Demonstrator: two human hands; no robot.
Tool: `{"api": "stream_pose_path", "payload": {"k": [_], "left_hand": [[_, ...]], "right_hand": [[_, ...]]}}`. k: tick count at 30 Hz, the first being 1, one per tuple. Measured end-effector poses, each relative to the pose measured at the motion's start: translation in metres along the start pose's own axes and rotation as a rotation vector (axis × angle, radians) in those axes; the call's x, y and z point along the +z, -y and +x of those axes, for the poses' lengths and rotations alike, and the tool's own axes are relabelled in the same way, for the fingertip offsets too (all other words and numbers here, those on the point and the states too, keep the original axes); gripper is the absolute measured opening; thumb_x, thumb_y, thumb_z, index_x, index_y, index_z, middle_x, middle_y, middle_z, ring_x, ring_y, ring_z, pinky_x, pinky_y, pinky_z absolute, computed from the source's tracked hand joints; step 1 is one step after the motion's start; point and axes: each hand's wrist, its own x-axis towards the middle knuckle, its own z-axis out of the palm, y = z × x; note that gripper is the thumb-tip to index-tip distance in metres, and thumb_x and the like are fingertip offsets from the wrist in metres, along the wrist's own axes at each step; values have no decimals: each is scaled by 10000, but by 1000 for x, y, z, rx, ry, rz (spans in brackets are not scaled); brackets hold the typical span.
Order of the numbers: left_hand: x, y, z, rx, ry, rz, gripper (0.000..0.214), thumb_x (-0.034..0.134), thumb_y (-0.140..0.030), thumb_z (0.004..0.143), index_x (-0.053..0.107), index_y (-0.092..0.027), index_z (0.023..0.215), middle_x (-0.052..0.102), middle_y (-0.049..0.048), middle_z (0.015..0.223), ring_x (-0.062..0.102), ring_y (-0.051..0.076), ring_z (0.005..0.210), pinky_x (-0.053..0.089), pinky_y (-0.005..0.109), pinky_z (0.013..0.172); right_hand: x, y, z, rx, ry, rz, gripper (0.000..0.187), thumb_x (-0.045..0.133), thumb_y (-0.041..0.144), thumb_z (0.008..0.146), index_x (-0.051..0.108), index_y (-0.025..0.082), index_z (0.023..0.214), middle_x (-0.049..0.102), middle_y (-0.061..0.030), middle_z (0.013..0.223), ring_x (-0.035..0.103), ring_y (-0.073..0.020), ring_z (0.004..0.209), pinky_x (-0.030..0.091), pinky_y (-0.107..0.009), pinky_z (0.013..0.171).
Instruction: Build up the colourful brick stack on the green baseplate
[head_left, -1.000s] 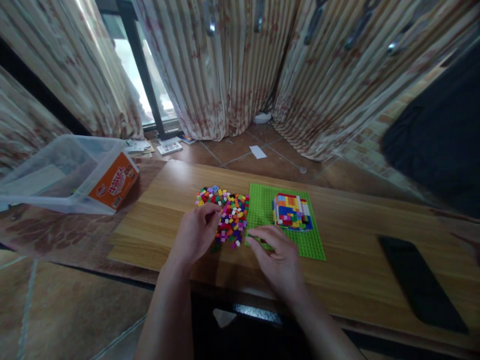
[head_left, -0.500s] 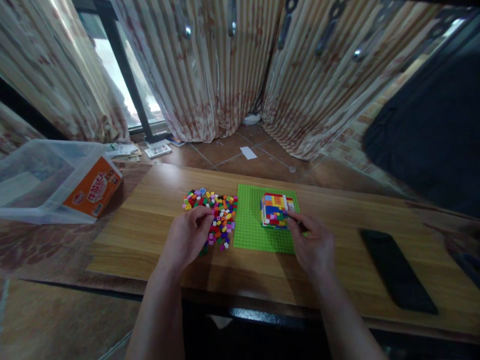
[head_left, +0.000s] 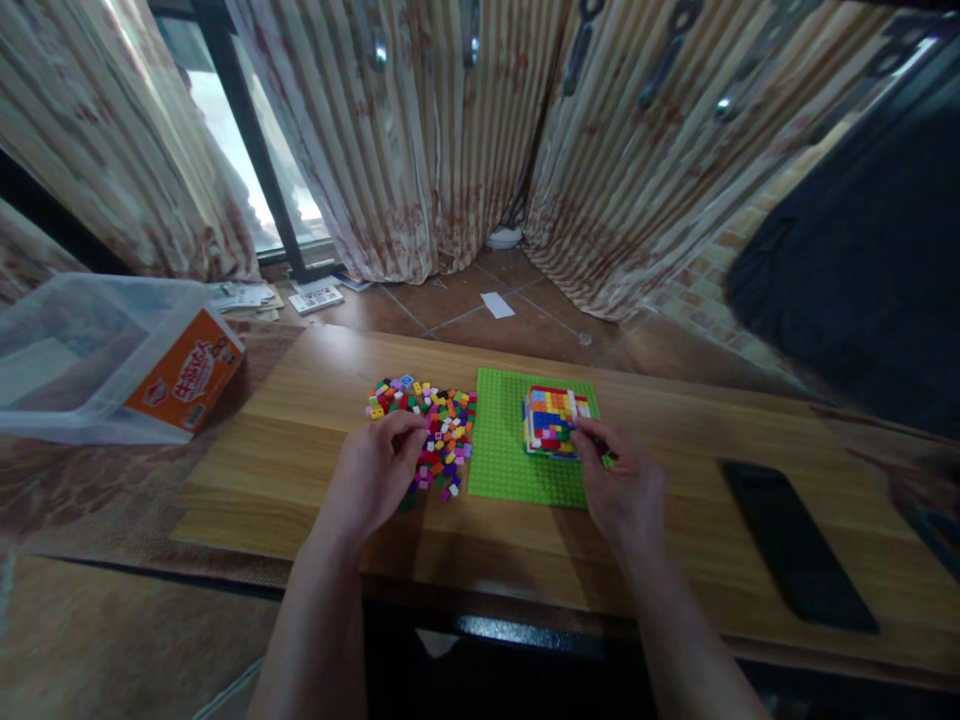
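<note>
A block-shaped build of multicoloured toy bricks [head_left: 551, 420] stands on the green baseplate [head_left: 495, 470]. At its right front corner is my right hand [head_left: 624, 488], thumb and forefinger pinched on a small building brick against the top layer. The fingers mostly cover that brick. Loose small bricks [head_left: 450, 440] of many colours lie heaped left of the baseplate. My left hand [head_left: 379, 472] hovers over the near left side of this heap, its thumb and forefinger closed in a pinch. Whatever sits between those fingertips is too small to make out.
A clear plastic bin [head_left: 97, 350] with an orange label stands at the left end of the wooden table [head_left: 300, 470]. A black phone-like slab [head_left: 795, 545] lies on the right. Striped curtains [head_left: 420, 150] hang beyond the table, and papers [head_left: 315, 297] lie behind it.
My right fingertips have shifted very slightly at the build's right corner, and the hand has edged left. The left hand keeps its pinch over the heap.
</note>
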Motion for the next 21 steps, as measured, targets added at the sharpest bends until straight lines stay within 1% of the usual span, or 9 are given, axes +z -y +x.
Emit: {"api": "stream_pose_path", "payload": {"k": [5, 9, 13, 15, 18, 21], "left_hand": [[-1, 0, -1, 16, -7, 14, 259, 514, -322, 880, 738, -199, 922, 758, 33, 809, 680, 184, 718, 459, 269, 664], [1, 2, -1, 18, -4, 10, 243, 525, -322, 881, 734, -203, 916, 753, 25, 799, 676, 178, 706, 448, 263, 647], [1, 4, -1, 34, -7, 12, 240, 522, -316, 885, 733, -204, 904, 745, 14, 764, 653, 162, 652, 436, 253, 618], [1, 4, -1, 37, -7, 14, 241, 523, -313, 882, 735, -201, 909, 746, 16, 760, 648, 162, 647, 436, 253, 617], [1, 5, -1, 35, -10, 13, 238, 528, -311, 881, 735, -201, 919, 753, 20, 783, 659, 168, 674, 440, 254, 625], [2, 6, -1, 31, -6, 0, 231, 529, -305, 883, 734, -202, 918, 755, 20, 802, 670, 169, 701, 447, 253, 639]], "right_hand": [[1, 2, 0, 80, -23, 33, 271, 602, 401, 867, 756, 196, 952, 761, -72, 854, 649, -195, 695, 522, -343, 689], [2, 6, 2, 175, -50, 124, 288, 644, 436, 836, 757, 185, 922, 764, -80, 852, 652, -192, 680, 524, -339, 666], [4, 8, 5, 279, -87, 186, 309, 710, 460, 767, 763, 177, 878, 750, -70, 803, 619, -173, 628, 504, -320, 613], [7, 5, 7, 352, -95, 270, 316, 761, 447, 710, 765, 172, 865, 735, -55, 771, 601, -161, 609, 491, -305, 585], [11, -2, 9, 466, -112, 456, 345, 823, 412, 625, 756, 160, 852, 709, -32, 742, 594, -146, 615, 489, -291, 582], [16, -8, 10, 507, -117, 534, 350, 847, 387, 587, 746, 158, 831, 680, -11, 714, 585, -131, 617, 481, -274, 581]]}}
